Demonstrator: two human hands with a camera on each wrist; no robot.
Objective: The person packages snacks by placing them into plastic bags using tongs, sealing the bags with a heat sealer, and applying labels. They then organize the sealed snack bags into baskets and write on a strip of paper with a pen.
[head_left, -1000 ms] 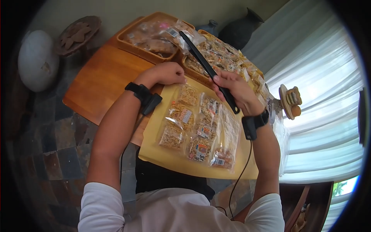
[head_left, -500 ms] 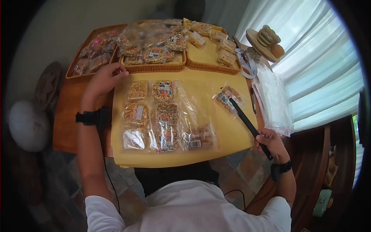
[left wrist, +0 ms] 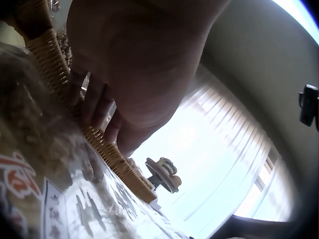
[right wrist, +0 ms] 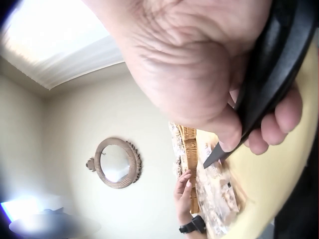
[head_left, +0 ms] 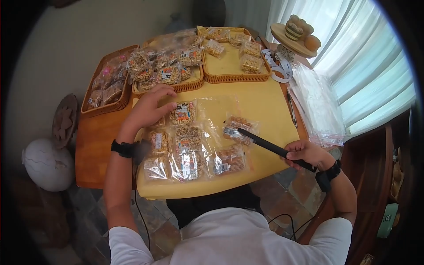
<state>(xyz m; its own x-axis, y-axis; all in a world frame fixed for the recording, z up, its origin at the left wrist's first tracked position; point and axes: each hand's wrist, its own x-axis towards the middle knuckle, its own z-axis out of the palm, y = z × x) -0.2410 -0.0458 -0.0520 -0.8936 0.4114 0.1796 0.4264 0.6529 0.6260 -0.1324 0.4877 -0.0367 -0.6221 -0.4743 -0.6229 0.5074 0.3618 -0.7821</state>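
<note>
My right hand [head_left: 309, 154] grips long black tongs [head_left: 270, 145] near their rear end. Their tip meets a small clear-wrapped snack packet [head_left: 242, 123], which lies over the right part of a large clear plastic bag [head_left: 216, 105]. Wrapped puffed-grain snack packs [head_left: 187, 143] lie in columns under the clear plastic, several with printed labels; another packet [head_left: 229, 160] is at its lower right. Over the upper-left corner of these packs, my left hand [head_left: 151, 106] has loosely bent fingers and a spread thumb, holding nothing. It covers part of the top-left pack.
Wicker baskets [head_left: 236, 78] of wrapped snacks line the back of the yellow-covered table [head_left: 265, 176]. To the right lie a stack of clear bags [head_left: 320, 106], a pen [head_left: 291, 108] and white tape [head_left: 282, 73]. A cake stand [head_left: 291, 42] stands behind them.
The tongs swung from above the bag to the right, then moved left with the packet onto the bag's right part. My left hand moved from beside the baskets onto the packs' upper-left corner.
</note>
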